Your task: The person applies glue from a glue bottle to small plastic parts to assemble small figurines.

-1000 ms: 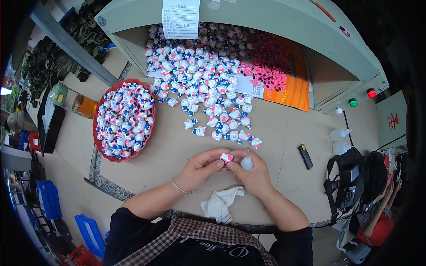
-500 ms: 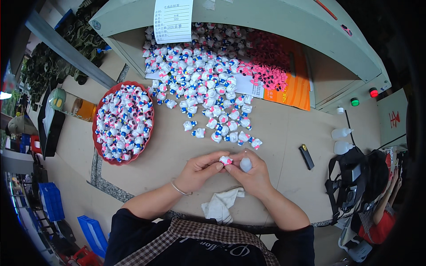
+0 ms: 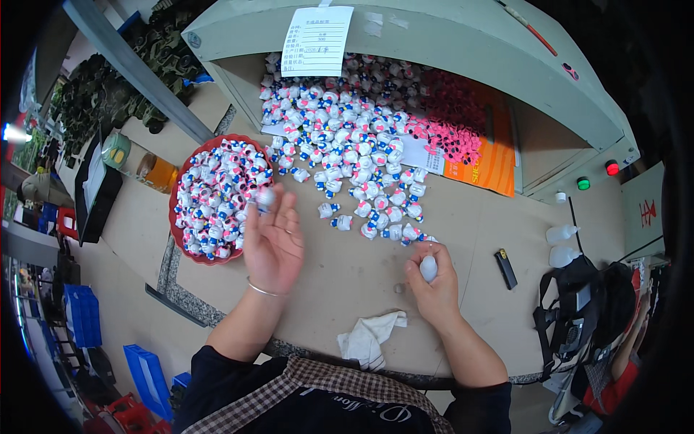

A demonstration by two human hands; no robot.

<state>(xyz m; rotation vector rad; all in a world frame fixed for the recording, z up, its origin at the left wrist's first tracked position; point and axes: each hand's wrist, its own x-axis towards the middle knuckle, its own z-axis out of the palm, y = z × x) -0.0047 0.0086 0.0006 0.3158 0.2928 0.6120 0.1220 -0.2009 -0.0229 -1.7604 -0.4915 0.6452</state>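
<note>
My left hand (image 3: 273,239) is stretched out palm up over the tabletop, with a small white figurine (image 3: 265,198) at its fingertips, right beside the red bowl (image 3: 178,224) full of similar white, blue and pink figurines. My right hand (image 3: 434,283) rests on the table, fingers closed around a small white bottle-like piece (image 3: 429,268). A loose pile of figurines (image 3: 354,155) spreads from the middle of the table back into the grey-green housing (image 3: 405,36).
A crumpled white cloth (image 3: 370,336) lies at the near table edge. Pink parts (image 3: 448,134) and an orange sheet (image 3: 495,163) sit at the back right. A black lighter-shaped object (image 3: 505,268), two white squeeze bottles (image 3: 561,244) and a black bag (image 3: 578,311) are on the right.
My hands were together in front of me holding one figurine. My left hand has swung out left to the red bowl with a figurine; my right stays put.
</note>
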